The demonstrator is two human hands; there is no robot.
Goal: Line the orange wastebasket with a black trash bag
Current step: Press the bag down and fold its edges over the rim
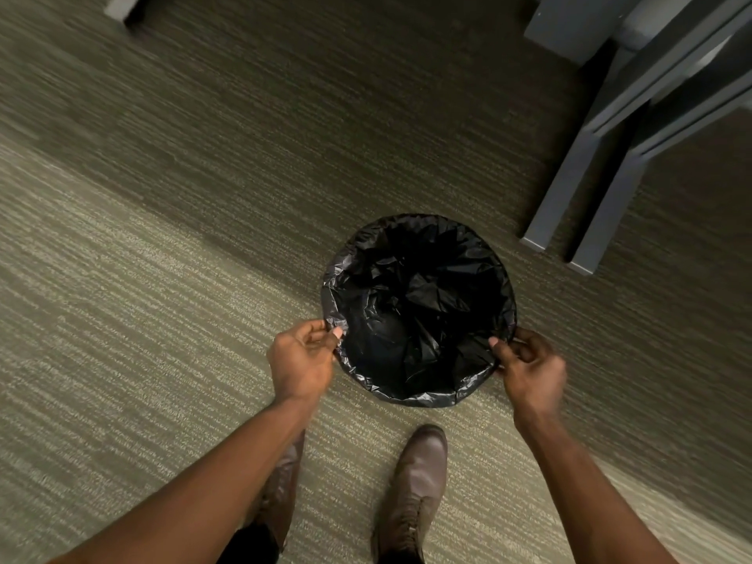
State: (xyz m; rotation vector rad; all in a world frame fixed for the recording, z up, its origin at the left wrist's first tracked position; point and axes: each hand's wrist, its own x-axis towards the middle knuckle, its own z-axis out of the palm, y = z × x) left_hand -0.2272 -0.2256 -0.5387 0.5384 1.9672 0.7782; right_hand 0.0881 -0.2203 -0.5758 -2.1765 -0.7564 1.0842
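A black trash bag (419, 307) sat spread open inside a round wastebasket on the striped carpet (162, 238), its edge folded outward over the rim all the way round — so fully that none of the basket's own wall could be seen from above. The bag's middle sagged down into the container in crumpled, glossy folds. The left hand (303, 362) pinched the bag's edge at the near-left of the rim, thumb and fingertips closed on a small gather of plastic. The right hand (529, 370) gripped the edge at the near-right in the same way, thumb on top of the film and fingers curled beneath it. Both forearms reached down from the bottom of the view, bare. Two brown leather boots (415, 490) stood on the carpet just short of the basket — the left one partly hidden behind the left forearm. Grey furniture legs (569, 189) rose from the floor just beyond the basket, at its far right.
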